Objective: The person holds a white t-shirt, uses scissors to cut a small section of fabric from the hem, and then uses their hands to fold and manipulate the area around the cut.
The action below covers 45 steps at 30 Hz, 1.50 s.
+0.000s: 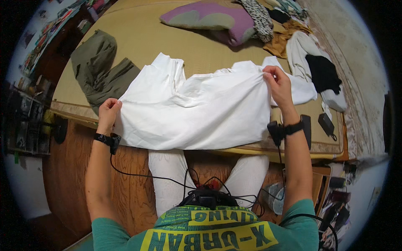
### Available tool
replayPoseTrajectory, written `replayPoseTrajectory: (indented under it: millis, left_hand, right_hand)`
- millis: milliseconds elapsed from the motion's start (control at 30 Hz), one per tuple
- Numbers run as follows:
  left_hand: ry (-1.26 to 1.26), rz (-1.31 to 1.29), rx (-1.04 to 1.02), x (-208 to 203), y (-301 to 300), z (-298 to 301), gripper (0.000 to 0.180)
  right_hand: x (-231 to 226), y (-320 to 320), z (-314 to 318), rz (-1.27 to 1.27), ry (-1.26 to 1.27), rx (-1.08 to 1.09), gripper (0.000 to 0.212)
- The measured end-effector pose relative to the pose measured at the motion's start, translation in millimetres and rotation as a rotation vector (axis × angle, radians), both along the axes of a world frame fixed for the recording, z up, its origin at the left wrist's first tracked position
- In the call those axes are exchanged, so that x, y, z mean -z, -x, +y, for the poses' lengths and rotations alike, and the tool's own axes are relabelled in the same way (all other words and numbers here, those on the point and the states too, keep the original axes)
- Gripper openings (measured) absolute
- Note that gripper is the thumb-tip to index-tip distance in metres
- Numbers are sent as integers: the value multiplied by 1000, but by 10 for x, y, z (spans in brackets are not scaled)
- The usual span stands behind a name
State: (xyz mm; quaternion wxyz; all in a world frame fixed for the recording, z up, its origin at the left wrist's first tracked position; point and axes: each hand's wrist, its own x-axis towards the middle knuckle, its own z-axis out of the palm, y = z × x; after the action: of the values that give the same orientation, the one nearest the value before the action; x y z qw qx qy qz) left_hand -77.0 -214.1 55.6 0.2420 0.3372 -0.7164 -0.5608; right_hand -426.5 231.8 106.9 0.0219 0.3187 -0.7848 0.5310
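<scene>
A white cloth garment (197, 113), perhaps a shirt, is stretched between my hands over the bed's near edge. Its far side lies on the mattress in folds, and its near side hangs slightly over the edge. My left hand (109, 113) pinches the garment's left edge between thumb and fingers. Higher up and to the right, my right hand (278, 83) grips its right edge, pulling creases toward the fingertips. Beyond my right hand lies another white cloth part (299, 90); whether it belongs to the same garment I cannot tell. Olive-green trousers (98, 69) lie crumpled near my left hand.
A tan mat covers the bed (138, 31). Across it are a purple patterned pillow (213, 19), a brown garment (289, 37) and a black cloth (322, 73). A black adapter (326, 124) lies at the right edge. Cables (142, 175) run from my wrist straps to my waist.
</scene>
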Motion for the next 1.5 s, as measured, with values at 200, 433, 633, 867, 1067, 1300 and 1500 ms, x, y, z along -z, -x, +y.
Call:
replayPoseTrajectory:
  millis: [200,433,633,867,1067,1300,1500]
  left_hand:
    - [14,-136,78,34,42,41,11]
    - [24,-185,295,-18,46,173,29]
    - [1,-103,389,47,112,430,33]
    - [218,-66,211,173,-93,748,35]
    - [179,-71,-99,265,-611,1149,30]
    - [-40,108,63,426,-810,1403,45]
    - [124,-109,197,279,-842,1470,59]
  right_hand:
    - [430,254,-140,109,-239,77,10]
    - [107,-107,837,257,-24,366,14]
    - [377,-491,1715,81,-119,419,18]
    - [35,-689,1024,548,-634,374,16]
    - [-264,-1368,-1303,506,-250,-518,21]
    - [266,-1626,-2356,412,-583,-704,27]
    - [113,-1560,-1991,620,-397,-583,19]
